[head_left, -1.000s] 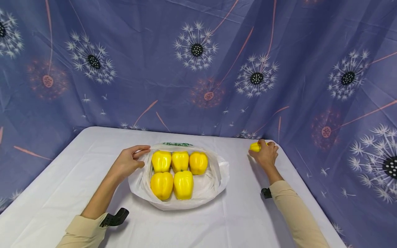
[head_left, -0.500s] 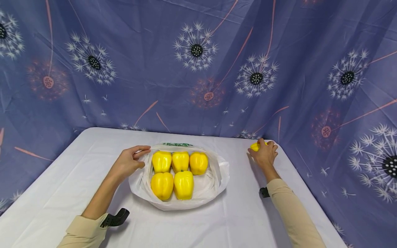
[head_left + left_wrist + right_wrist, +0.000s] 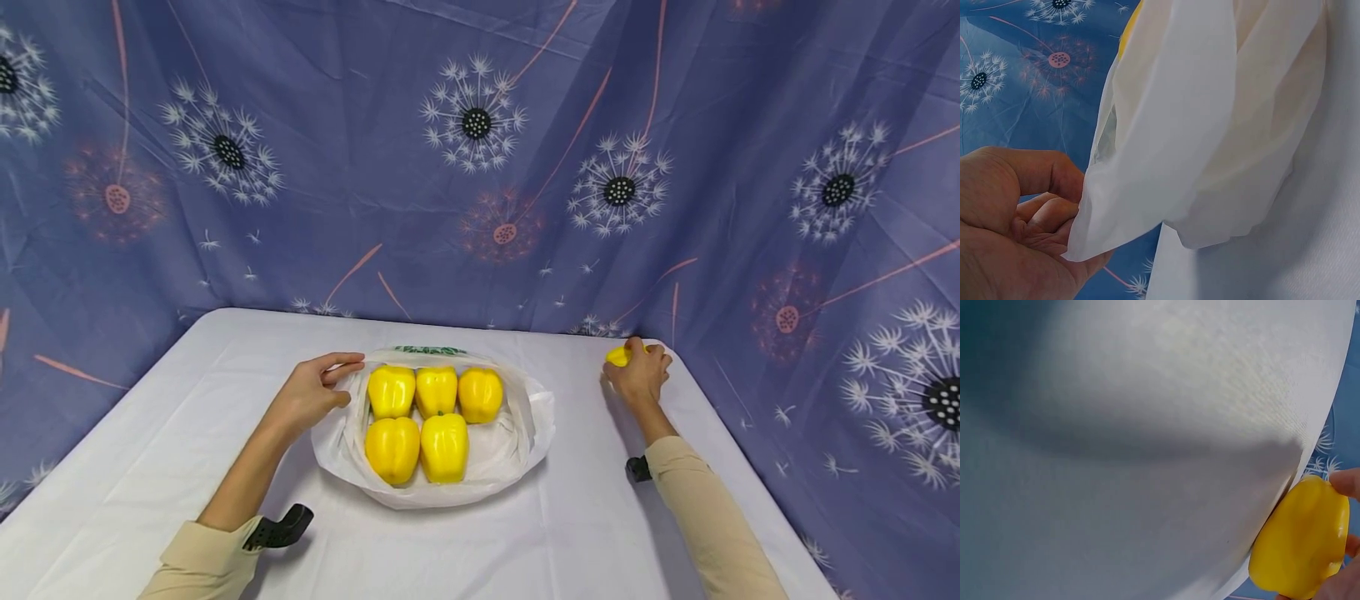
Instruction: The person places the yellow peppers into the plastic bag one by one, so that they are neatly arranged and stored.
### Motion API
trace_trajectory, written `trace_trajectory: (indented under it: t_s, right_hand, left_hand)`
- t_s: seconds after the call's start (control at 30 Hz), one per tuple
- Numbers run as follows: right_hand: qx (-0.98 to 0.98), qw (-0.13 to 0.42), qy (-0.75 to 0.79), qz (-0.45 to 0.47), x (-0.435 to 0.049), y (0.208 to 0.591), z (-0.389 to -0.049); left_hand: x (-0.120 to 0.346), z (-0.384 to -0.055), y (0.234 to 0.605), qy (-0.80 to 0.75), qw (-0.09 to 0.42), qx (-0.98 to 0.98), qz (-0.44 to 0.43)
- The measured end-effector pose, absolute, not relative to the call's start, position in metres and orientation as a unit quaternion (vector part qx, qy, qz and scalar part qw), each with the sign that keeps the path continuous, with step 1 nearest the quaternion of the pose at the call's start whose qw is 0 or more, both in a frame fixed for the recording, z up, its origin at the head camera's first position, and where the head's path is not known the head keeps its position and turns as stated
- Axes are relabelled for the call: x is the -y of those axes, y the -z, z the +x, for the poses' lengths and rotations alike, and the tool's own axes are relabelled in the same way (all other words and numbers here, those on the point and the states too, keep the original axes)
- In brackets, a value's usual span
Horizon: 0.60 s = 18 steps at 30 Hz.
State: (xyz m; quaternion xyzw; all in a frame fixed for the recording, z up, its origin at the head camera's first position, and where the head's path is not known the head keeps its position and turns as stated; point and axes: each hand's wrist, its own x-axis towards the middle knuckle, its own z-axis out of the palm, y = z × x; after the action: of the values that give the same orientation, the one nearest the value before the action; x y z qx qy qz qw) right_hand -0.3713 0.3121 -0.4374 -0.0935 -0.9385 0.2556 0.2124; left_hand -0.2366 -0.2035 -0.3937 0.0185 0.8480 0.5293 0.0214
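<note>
At the left side of an open white plastic bag point(image 3: 525, 467), my left hand point(image 3: 307, 396) holds the bag's rim between thumb and fingers. In the left wrist view the thin bag edge point(image 3: 1094, 225) runs into the curl of that hand. Several yellow bell peppers point(image 3: 444, 448) sit inside the bag in two rows. Out at the table's far right corner, my right hand point(image 3: 641, 375) grips another yellow bell pepper point(image 3: 1300, 540), its fingers around the side. Part of that pepper is hidden by the hand in the head view.
A white cloth covers the table point(image 3: 585, 533), whose far edge runs close to a blue dandelion-print curtain point(image 3: 360, 167). The curtain also closes in the left and right sides. Black wrist cameras point(image 3: 279, 527) are strapped to both sleeves.
The right forearm has shifted slightly left, while the right hand stays on the pepper at the corner. The left hand, the bag and the peppers in it have not moved.
</note>
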Motion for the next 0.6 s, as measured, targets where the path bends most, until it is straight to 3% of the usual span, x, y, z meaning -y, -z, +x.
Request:
trace_trajectory:
  t_s: [0.43,0.6]
  right_hand:
    - [0.910,0.267,-0.312,-0.060,-0.307,0.430,-0.358]
    - [0.915,0.256,-0.310,-0.023,-0.304,0.420,-0.354]
  left_hand:
    - [0.203,-0.235,0.393,-0.531,0.020,-0.847,0.020]
    - [0.202,-0.235,0.393,-0.536,0.017,-0.844,0.025]
